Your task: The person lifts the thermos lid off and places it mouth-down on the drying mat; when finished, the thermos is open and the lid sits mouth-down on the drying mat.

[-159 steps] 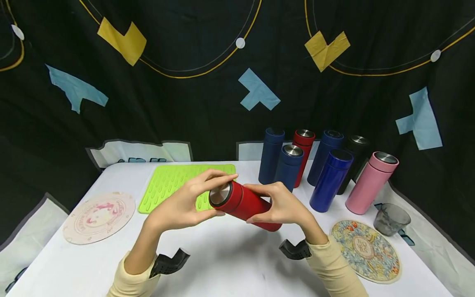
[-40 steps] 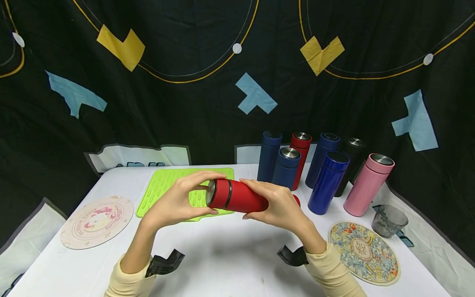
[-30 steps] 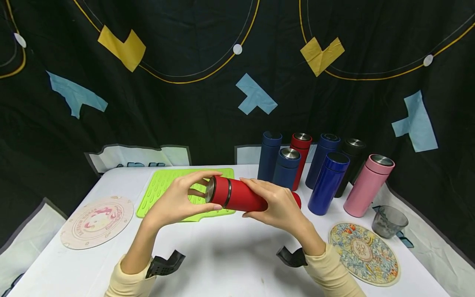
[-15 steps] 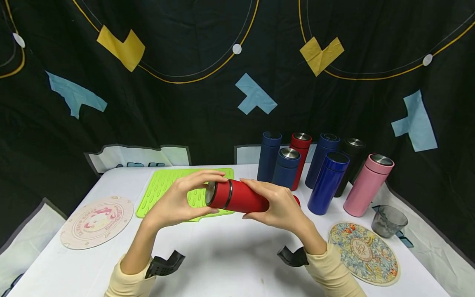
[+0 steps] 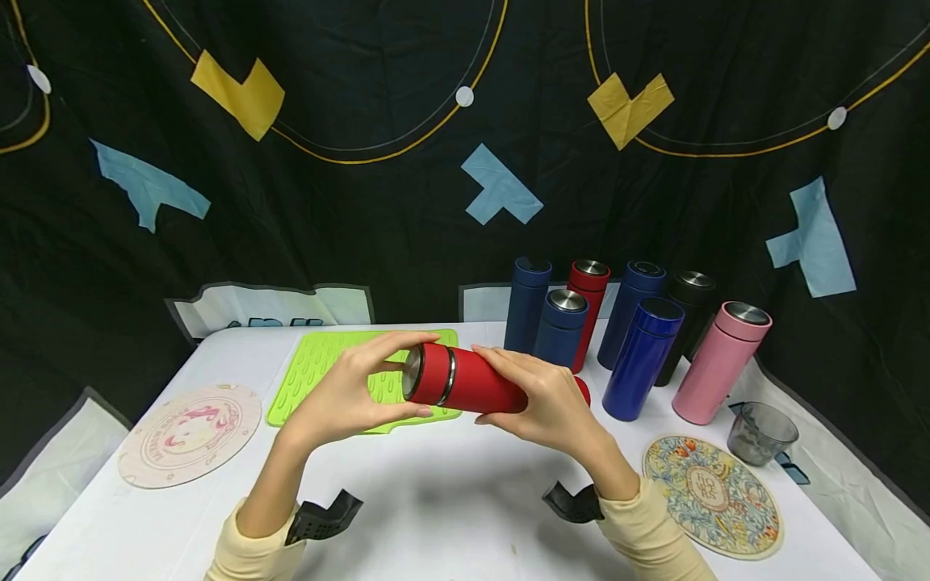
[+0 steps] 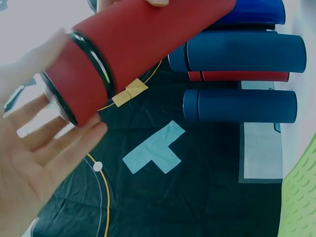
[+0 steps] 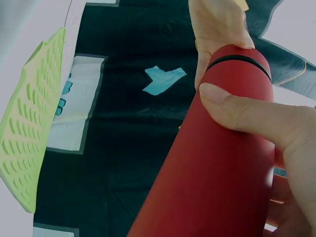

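In the head view a red thermos (image 5: 485,382) is held sideways above the white table, its lid end pointing left. My left hand (image 5: 347,394) has thumb and fingers around the red lid (image 5: 434,376), which has a steel-coloured top. Further along, my right hand (image 5: 548,399) grips the body, covering part of it. A dark, shiny ring shows between lid and body. From the left wrist, the thermos (image 6: 148,34) slants across the top, with the left hand (image 6: 44,158) at its lid end. In the right wrist view the right thumb (image 7: 242,111) lies along the body.
Blue (image 5: 643,359), pink (image 5: 722,363), red, navy and black thermoses stand at the right rear. A grey glass (image 5: 761,433) and patterned round mat (image 5: 712,496) lie right. Behind the left hand is a green mat (image 5: 320,371); a pink round mat (image 5: 192,436) lies left.
Since the oldest frame, the thermos has swung flatter, with its lid top turned more to the left. Lately the left fingers shift and re-grip around the lid; the right hand stays nearly still.
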Action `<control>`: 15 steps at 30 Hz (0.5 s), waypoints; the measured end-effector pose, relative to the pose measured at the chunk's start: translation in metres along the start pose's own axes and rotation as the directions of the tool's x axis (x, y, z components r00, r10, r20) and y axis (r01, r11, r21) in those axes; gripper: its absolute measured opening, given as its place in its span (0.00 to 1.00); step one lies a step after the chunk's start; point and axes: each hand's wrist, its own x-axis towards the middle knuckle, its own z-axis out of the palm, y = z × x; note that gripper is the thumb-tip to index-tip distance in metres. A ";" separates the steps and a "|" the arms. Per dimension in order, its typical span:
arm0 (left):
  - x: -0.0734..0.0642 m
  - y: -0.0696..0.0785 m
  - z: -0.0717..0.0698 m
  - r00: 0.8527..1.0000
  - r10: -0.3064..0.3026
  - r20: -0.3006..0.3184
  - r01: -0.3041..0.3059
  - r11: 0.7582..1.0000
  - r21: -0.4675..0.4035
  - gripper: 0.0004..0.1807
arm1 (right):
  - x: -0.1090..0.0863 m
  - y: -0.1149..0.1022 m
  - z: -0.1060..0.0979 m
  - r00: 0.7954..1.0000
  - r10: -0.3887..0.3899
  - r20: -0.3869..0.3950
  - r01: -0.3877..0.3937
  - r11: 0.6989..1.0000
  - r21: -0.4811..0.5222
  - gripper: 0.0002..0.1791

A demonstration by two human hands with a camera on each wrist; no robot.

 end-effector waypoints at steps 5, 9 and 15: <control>0.000 -0.001 -0.003 0.997 0.067 0.041 -0.065 0.997 -0.036 0.42 | 0.000 0.002 0.001 1.000 -0.009 0.003 0.009 0.997 0.074 0.45; 0.000 0.000 -0.003 0.997 0.077 0.027 -0.076 0.997 -0.032 0.41 | 0.000 0.003 0.000 1.000 -0.010 0.002 0.010 0.997 0.077 0.45; 0.000 0.000 -0.001 0.997 -0.047 -0.058 0.046 0.999 -0.016 0.38 | -0.001 0.002 -0.001 1.000 0.011 -0.005 -0.011 1.000 0.007 0.45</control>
